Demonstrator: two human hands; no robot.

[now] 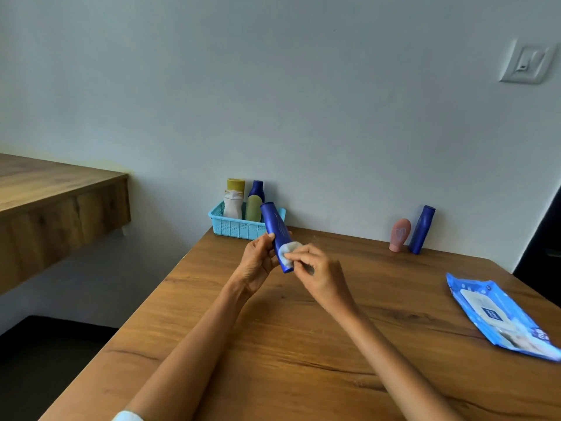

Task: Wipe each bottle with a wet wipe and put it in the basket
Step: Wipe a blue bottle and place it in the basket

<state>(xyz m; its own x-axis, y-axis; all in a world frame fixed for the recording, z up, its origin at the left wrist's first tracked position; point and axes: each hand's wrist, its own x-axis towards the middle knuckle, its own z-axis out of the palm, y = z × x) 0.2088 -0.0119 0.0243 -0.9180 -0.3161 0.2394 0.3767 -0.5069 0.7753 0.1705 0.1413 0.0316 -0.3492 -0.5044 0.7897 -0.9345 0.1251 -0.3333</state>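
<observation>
Held bottle (pixel 275 229): deep blue, faint pale curved line on its side. Wet wipe (pixel 289 253): white. Basket (pixel 239 226): light turquoise, grid of small holes in its wall. In basket: white bottle (pixel 233 205) with mustard-yellow cap; olive-green bottle (pixel 253 208); dark blue bottle (pixel 257 189). By the wall: pink bottle (pixel 400 234) with pale heart outline; blue bottle (pixel 422 230), plain. Wipes pack (pixel 501 317): blue, white flap, small dark blue label. Table (pixel 303 344): brown wood grain, dark streaks. Wall (pixel 273 101): pale grey-white.
</observation>
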